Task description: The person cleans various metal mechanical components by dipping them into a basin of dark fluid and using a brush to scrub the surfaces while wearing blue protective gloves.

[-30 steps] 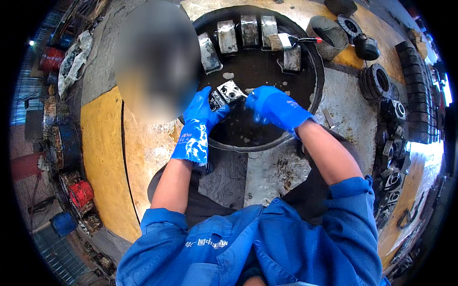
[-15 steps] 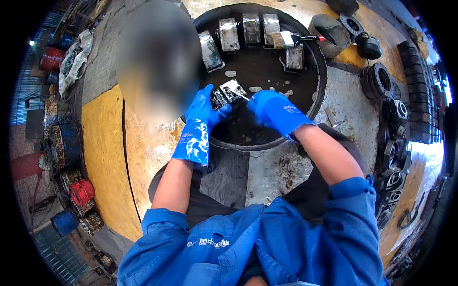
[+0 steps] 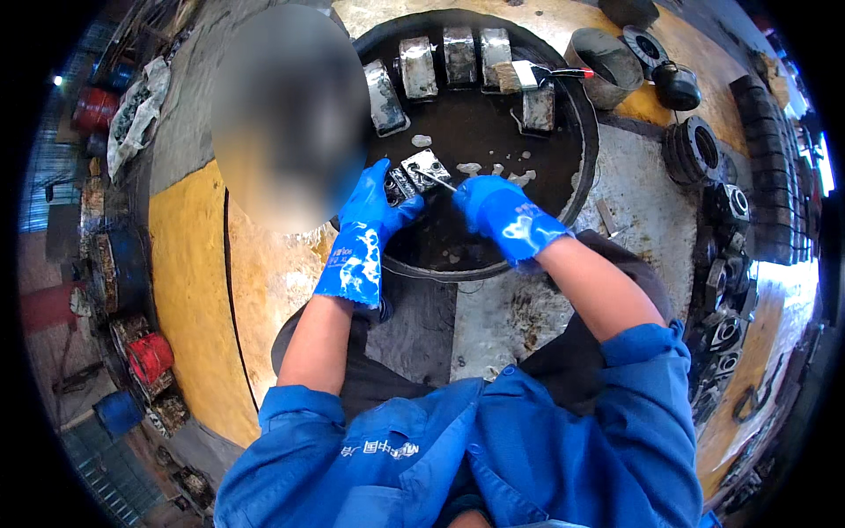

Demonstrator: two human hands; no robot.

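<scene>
In a blue rubber glove, my left hand [image 3: 368,204] is closed on a metal block [image 3: 426,167] with a pale, flat, holed face and a darker ribbed side. The block is tilted over a round black tub [image 3: 583,189] of dark liquid. My right hand [image 3: 510,211], gloved the same way, grips a thin metal rod-like tool [image 3: 444,184]. The tool's tip meets the holed face of the block; its handle end is hidden in the glove, so its exact kind does not show.
Several curved metal pieces [image 3: 418,68] stand along the tub's far side. A paintbrush [image 3: 532,75] lies across one of them, its handle over the rim. Right of the tub are an open metal cylinder [image 3: 607,70], flanged rings [image 3: 695,150] and a row of machined parts [image 3: 726,277].
My right hand has shifted slightly, and the rod's tip now lies farther left on the block's face. My left hand keeps its hold on the block.
</scene>
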